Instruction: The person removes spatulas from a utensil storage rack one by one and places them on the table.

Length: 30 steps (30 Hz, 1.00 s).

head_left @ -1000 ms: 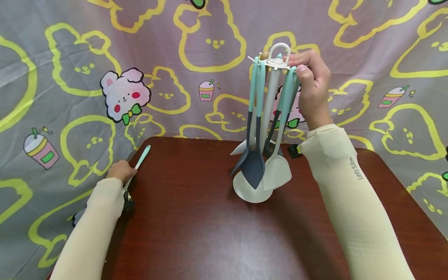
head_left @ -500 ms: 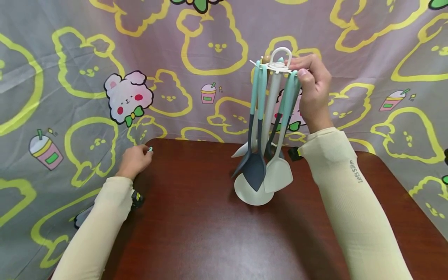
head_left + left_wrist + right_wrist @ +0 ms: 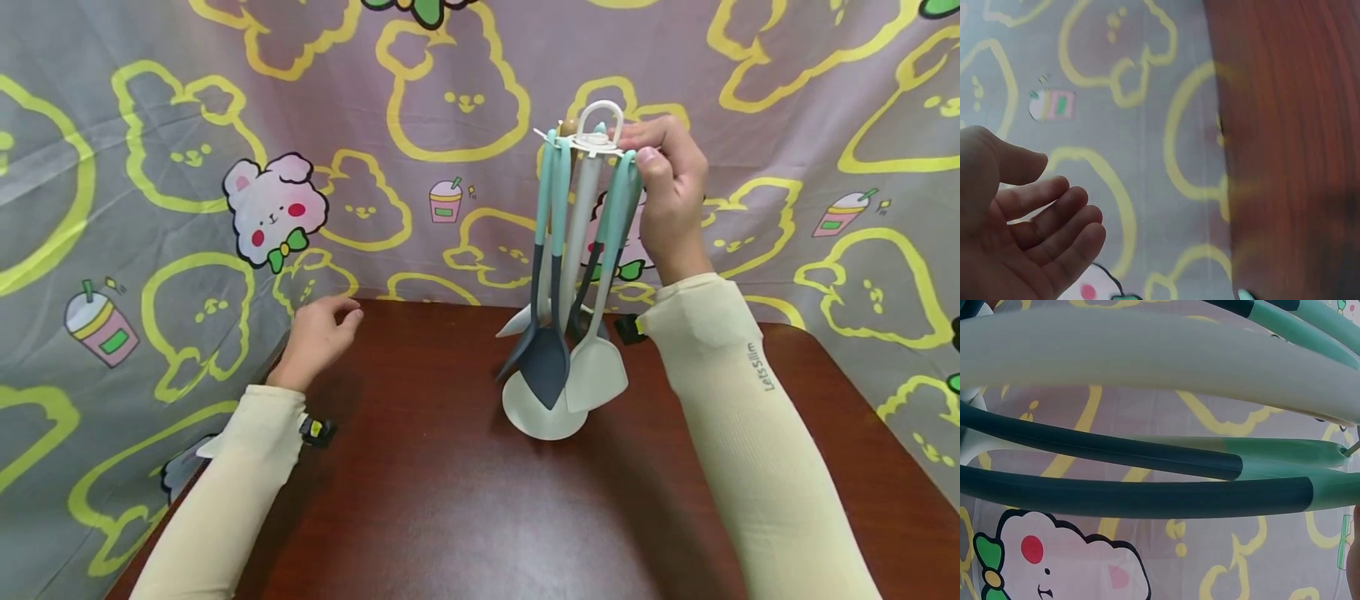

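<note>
the right hand [image 3: 671, 192] pinches the top of the white, round-based rack [image 3: 579, 233] of teal-handled utensils [image 3: 545, 362] on the brown wooden table [image 3: 420, 483]. at nine o'clock from it, the left hand [image 3: 321, 333] has loosely bent fingers.

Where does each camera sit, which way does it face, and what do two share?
Head: worn on the head, facing forward and down at the rack, utensils and table; left hand, right hand and sleeves show.
Left wrist: on that wrist, facing the patterned cloth and table edge; left hand shows.
Right wrist: on that wrist, facing the hanging utensils; a sliver of right hand shows.
Shared by head and right wrist: pole, utensils, cloth.
</note>
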Available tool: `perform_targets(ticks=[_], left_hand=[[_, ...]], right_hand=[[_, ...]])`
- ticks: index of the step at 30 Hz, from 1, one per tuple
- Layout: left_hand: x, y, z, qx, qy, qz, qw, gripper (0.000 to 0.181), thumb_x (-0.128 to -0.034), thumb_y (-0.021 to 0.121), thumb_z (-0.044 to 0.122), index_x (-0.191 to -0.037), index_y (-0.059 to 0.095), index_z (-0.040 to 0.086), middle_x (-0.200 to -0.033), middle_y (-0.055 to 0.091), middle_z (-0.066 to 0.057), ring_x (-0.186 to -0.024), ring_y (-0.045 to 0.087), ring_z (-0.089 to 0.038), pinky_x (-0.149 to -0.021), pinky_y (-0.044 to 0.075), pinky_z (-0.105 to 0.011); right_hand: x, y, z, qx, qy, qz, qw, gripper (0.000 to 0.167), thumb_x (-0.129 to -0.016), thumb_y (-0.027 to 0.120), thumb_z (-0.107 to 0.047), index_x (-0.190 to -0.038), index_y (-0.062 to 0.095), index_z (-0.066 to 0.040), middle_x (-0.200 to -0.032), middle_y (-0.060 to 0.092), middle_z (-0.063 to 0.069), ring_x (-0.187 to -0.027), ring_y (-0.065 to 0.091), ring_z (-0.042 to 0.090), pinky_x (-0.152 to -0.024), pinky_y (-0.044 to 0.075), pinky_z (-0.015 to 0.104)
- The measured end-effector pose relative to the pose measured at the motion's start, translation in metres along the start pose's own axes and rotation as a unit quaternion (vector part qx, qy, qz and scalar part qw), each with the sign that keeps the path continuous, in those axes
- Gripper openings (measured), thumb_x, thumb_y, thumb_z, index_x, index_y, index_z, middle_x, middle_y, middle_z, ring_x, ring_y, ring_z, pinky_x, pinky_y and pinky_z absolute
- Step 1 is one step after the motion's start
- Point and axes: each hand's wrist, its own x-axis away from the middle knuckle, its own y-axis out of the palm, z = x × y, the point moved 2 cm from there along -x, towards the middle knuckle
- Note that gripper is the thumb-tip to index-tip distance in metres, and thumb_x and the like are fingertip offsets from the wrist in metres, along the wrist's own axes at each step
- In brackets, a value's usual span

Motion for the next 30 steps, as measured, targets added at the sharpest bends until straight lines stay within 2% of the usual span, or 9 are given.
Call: perform_targets(ticks=[6, 11, 14, 20, 25, 30], left_hand=[[0.002, 0.008, 0.031, 0.036, 0.049, 0.029, 0.9978, 0.027, -0.096, 0.06, 0.016, -0.114, 0.07, -0.001, -0.114, 0.07, -0.021, -0.108, 0.065, -0.039, -0.095, 0.049, -0.053], [0.006, 0.012, 0.05, 0.062, 0.081, 0.047, 0.9937, 0.022, -0.0945, 0.063, 0.016, -0.11, 0.072, 0.002, -0.105, 0.072, -0.016, -0.092, 0.066, -0.031, -0.082, 0.051, -0.045], [0.008, 0.01, 0.058, 0.078, 0.089, 0.05, 0.9917, 0.021, -0.0951, 0.063, 0.017, -0.109, 0.072, 0.004, -0.1, 0.072, -0.013, -0.084, 0.063, -0.026, -0.076, 0.048, -0.04], [0.011, 0.003, 0.078, 0.105, 0.103, 0.057, 0.9875, 0.02, -0.0954, 0.063, 0.017, -0.11, 0.072, 0.007, -0.098, 0.071, -0.009, -0.081, 0.059, -0.022, -0.073, 0.046, -0.036], [0.017, 0.005, 0.094, 0.126, 0.116, 0.054, 0.9837, 0.02, -0.0951, 0.063, 0.017, -0.11, 0.072, 0.008, -0.102, 0.071, -0.008, -0.086, 0.062, -0.021, -0.075, 0.049, -0.038], [0.018, 0.007, 0.105, 0.155, 0.125, 0.073, 0.9773, 0.018, -0.0938, 0.064, 0.013, -0.109, 0.072, 0.008, -0.103, 0.071, -0.008, -0.09, 0.064, -0.02, -0.078, 0.051, -0.042]], right_hand=[[0.0, -0.002, -0.001, -0.005, -0.009, 0.008, 0.9999, 0.027, -0.081, 0.04, -0.011, -0.081, 0.067, -0.012, -0.088, 0.068, -0.009, -0.095, 0.065, 0.014, -0.094, 0.049, 0.029], [0.001, 0.0, -0.001, -0.005, -0.013, 0.001, 0.9999, 0.027, -0.082, 0.041, -0.011, -0.082, 0.067, -0.012, -0.089, 0.068, -0.01, -0.095, 0.066, 0.014, -0.093, 0.05, 0.028], [0.001, 0.001, -0.001, -0.004, -0.015, -0.002, 0.9999, 0.026, -0.082, 0.04, -0.012, -0.082, 0.067, -0.01, -0.089, 0.068, -0.01, -0.095, 0.066, 0.014, -0.092, 0.05, 0.028], [0.001, 0.001, -0.001, -0.007, -0.015, 0.0, 0.9999, 0.026, -0.082, 0.04, -0.011, -0.082, 0.067, -0.01, -0.089, 0.067, -0.009, -0.095, 0.066, 0.014, -0.093, 0.05, 0.028], [0.001, 0.001, -0.001, -0.01, -0.015, 0.002, 0.9998, 0.025, -0.082, 0.041, -0.011, -0.082, 0.067, -0.011, -0.089, 0.067, -0.009, -0.096, 0.066, 0.014, -0.095, 0.049, 0.029], [0.002, 0.0, 0.0, -0.005, -0.012, -0.001, 0.9999, 0.025, -0.082, 0.041, -0.012, -0.082, 0.066, -0.014, -0.09, 0.067, -0.01, -0.097, 0.065, 0.014, -0.096, 0.048, 0.029]])
